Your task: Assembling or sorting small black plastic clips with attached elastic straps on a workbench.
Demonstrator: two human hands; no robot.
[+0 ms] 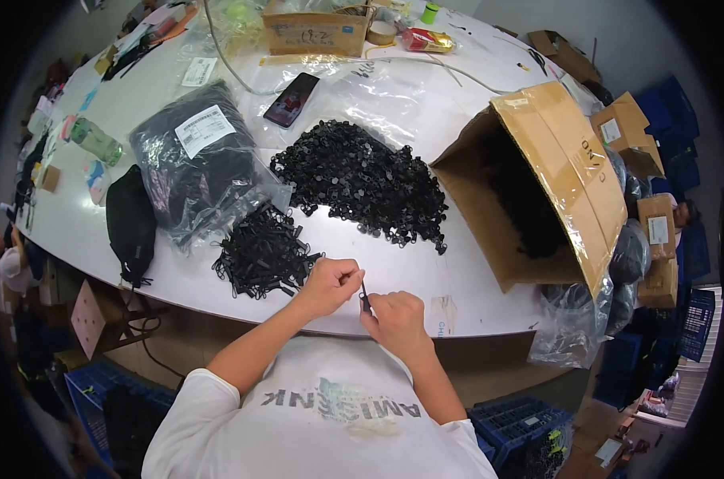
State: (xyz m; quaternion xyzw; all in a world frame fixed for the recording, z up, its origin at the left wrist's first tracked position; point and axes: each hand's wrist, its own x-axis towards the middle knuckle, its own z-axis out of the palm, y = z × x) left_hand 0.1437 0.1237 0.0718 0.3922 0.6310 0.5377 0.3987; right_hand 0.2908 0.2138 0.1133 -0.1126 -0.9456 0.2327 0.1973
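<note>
Near the front edge of the table my left hand [332, 286] pinches the thin upper end of a small black cord loop piece [365, 303]. My right hand [397, 321] has its thumb and fingers closed on the thicker lower end of that piece; its exact make is too small to tell. Left of my left hand lies a tangled pile of black cord loops [260, 254]. Beyond both hands spreads a larger heap of small black plastic fittings [354, 177].
A cardboard box [565, 172] lies on its side at the right, with dark contents. At the left sit a filled plastic bag [202, 152] and a black pouch [130, 223]. Farther back are a phone [292, 100], another carton [318, 33] and a tape roll [381, 32].
</note>
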